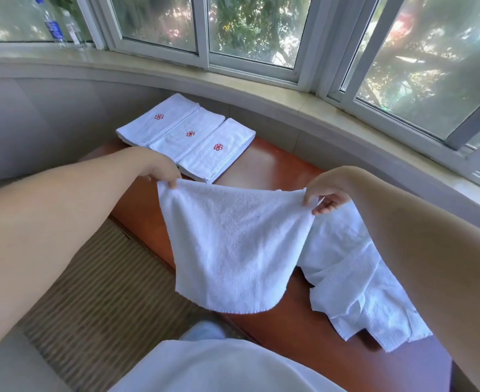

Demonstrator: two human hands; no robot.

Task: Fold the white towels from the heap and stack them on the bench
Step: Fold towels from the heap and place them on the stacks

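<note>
White towel (233, 244) held up by its two top corners over the bench (278, 168), hanging open for folding.

Left hand (162, 172) pinching the left corner, right hand (327, 193) pinching the right, hands spread apart to keep the top edge taut and square, likely so the halves line up. Unfolded heap (354, 278) lying on the bench just right of the hanging towel, within reach. Folded towels (187, 137) laid overlapping at the far end, red logos up, leaving the middle as working space.

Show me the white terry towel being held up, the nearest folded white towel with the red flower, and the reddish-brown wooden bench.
White terry towel (230, 244): head view, middle.
Nearest folded white towel (219, 154): head view, top face.
Reddish-brown wooden bench (275, 168): head view, bare top.
</note>
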